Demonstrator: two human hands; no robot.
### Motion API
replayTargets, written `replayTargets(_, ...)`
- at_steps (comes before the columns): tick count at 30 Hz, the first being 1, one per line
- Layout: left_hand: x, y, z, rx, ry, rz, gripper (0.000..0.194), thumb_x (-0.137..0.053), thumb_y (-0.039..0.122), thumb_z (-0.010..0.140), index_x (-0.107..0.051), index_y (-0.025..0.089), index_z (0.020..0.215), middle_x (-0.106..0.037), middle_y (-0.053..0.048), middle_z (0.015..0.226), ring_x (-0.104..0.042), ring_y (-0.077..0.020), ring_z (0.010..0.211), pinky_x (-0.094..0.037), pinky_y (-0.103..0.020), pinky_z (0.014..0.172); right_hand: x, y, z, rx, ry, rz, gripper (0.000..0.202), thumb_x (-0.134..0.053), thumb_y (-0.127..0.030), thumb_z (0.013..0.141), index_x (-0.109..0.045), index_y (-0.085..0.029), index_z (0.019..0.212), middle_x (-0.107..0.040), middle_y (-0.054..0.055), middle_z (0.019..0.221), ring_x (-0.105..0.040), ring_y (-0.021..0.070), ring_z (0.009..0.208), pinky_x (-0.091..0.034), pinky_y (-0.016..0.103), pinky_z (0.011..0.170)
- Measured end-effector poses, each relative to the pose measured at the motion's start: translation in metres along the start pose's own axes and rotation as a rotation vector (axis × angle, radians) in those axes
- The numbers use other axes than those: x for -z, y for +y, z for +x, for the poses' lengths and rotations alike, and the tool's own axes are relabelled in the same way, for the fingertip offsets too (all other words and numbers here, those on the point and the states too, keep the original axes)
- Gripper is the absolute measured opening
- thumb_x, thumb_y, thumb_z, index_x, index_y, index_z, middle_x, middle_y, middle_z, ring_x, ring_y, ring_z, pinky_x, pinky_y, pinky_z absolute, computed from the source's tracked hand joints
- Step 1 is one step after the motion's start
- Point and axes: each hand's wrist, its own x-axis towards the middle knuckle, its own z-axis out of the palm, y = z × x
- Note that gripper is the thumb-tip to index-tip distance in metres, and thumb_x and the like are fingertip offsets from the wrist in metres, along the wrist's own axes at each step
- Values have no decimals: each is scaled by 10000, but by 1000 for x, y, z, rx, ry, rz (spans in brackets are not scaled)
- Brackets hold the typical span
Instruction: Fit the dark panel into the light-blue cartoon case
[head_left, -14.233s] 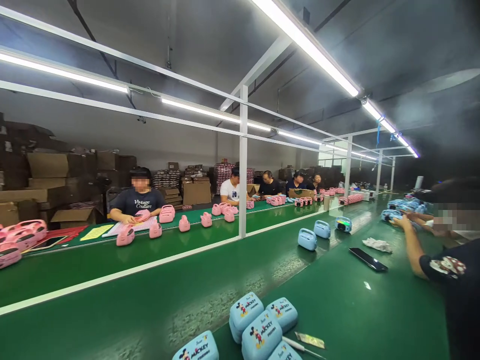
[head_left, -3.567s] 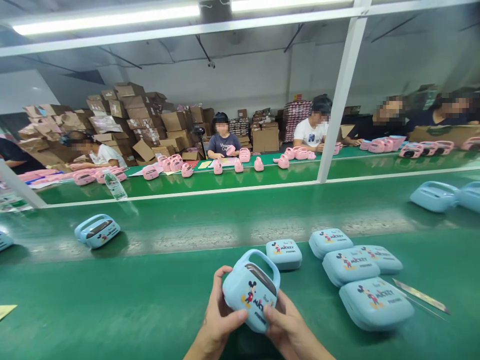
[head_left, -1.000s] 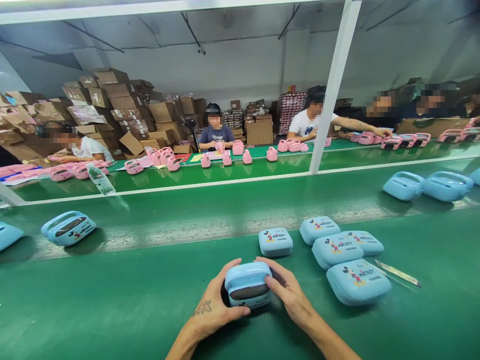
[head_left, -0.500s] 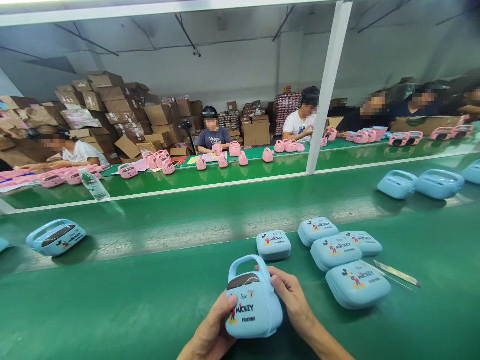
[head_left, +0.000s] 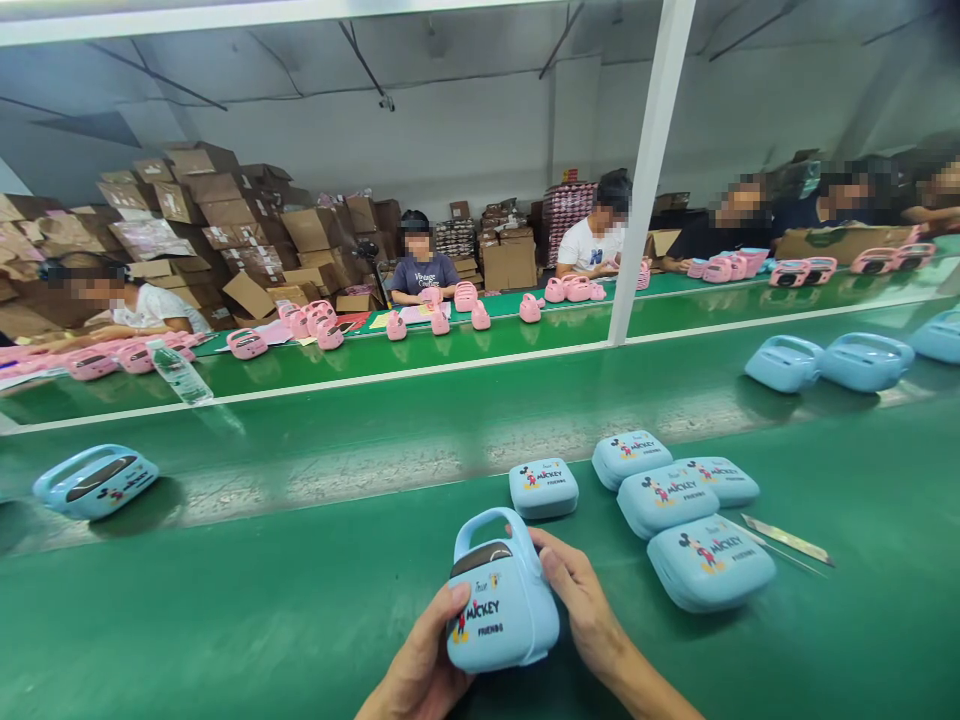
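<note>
Between my two hands is a light blue plastic case (head_left: 495,630) with a loop handle on top, a dark window strip and a printed Mickey Friends picture. It is held upright, tilted slightly. My left hand (head_left: 427,640) is closed on its left side, thumb on the front face. At its upper right, by the handle's base, my right hand (head_left: 585,600) grips it with thumb and fingers; some fingertips are hidden behind it. Just beyond stands a blue Mickey-printed part without a handle (head_left: 544,488). Several similar parts (head_left: 709,562) sit together to the right.
A utility knife (head_left: 787,540) and a thin rod (head_left: 784,552) lie at the right. Handled blue cases stand on the belt, one at left (head_left: 97,483), others at right (head_left: 866,362). A plastic bottle (head_left: 180,372) leans beyond it. Co-workers sit across with pink cases (head_left: 247,344).
The left-hand blue case on the belt has shifted a little further left. The view has moved slightly. Both hands keep their hold on the handled case, nearly unchanged.
</note>
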Motion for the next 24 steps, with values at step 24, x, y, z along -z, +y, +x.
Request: replayTargets(24,3,-2,6,-575,102,719,626,-837,345,632,-607,243,1205,-658,-87,1280,-615,-288,1182,-483,-392,1072,12,31,-5,-78,87,188,559,-692,-555,872,-617,-284,1355,-575,62,1421,-433,354,1369,-280,511,1189)
